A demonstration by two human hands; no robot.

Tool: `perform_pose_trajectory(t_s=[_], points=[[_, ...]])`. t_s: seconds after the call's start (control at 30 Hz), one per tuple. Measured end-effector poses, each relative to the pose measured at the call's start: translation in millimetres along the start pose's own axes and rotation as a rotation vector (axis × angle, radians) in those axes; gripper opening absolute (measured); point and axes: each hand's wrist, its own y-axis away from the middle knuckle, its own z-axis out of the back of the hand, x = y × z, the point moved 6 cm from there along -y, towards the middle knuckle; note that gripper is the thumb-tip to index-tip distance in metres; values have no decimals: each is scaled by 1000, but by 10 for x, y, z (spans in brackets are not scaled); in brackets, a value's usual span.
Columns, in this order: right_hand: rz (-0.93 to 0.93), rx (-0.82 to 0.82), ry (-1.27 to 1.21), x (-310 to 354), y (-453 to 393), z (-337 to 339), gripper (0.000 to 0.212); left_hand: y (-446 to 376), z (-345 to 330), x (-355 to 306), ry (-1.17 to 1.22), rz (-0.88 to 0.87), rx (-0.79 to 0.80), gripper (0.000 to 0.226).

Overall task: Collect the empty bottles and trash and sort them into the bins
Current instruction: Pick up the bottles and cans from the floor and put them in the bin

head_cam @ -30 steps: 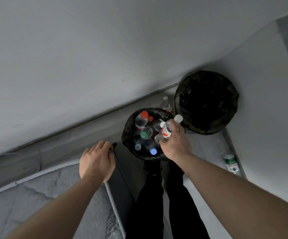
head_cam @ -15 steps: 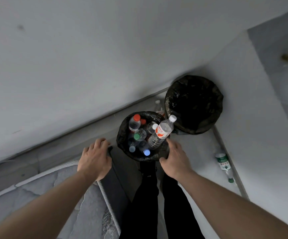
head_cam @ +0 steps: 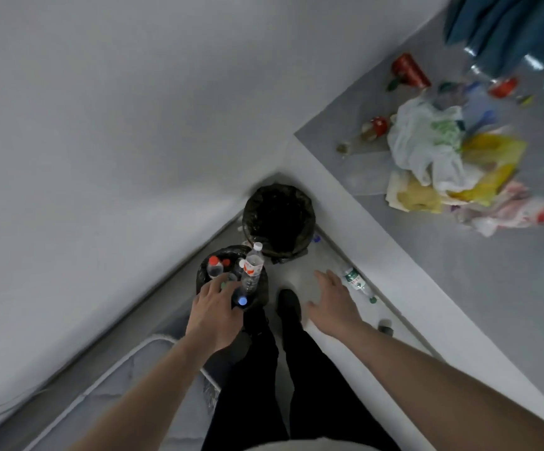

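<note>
On the floor by the right wall lies a green bottle (head_cam: 355, 282), just beyond the empty, spread right hand (head_cam: 331, 302), while the left hand (head_cam: 213, 317), open, hovers over the near, bottle-filled bin (head_cam: 205, 271); next, likely grasp it.

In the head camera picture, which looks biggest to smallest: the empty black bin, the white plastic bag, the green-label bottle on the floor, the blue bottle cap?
1. White bag and empty bin: they look about alike, and they lie at different distances, so no ranking.
2. Green-label bottle.
3. Blue cap, plainly smallest.
</note>
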Motion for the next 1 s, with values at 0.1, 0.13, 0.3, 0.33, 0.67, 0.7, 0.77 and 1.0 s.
perform_pose_trajectory(t_s=[0.1,0.13,0.3,0.33,0.67,0.7,0.77,1.0], points=[[-7,-79,-82,-49,434,471,73,285,363,-380,-12,-57,11,60],[1,-109,-101,-69,570,599,72,363,459,-479,-13,-72,-4,61],[13,-235,-233,-315,1164,1002,70,694,742,-963,-38,-168,-86,59],[11,-258,-268,-404,1255,1033,70,766,776,-1076,-44,-187,-88,60],[-129,-291,-366,-1734,1963,997,69,1154,552,-2137,-205,-328,-34,59],[-141,-292,-371,-1889,2021,1008,69,1174,499,-2269,-219,-341,-42,59],[-156,-305,-405,-2227,2126,1026,69,1222,360,-2531,-223,-361,-50,57],[-166,-369,-448,-3332,2445,1179,62,1530,-215,-3283,-190,-357,-55,59]])
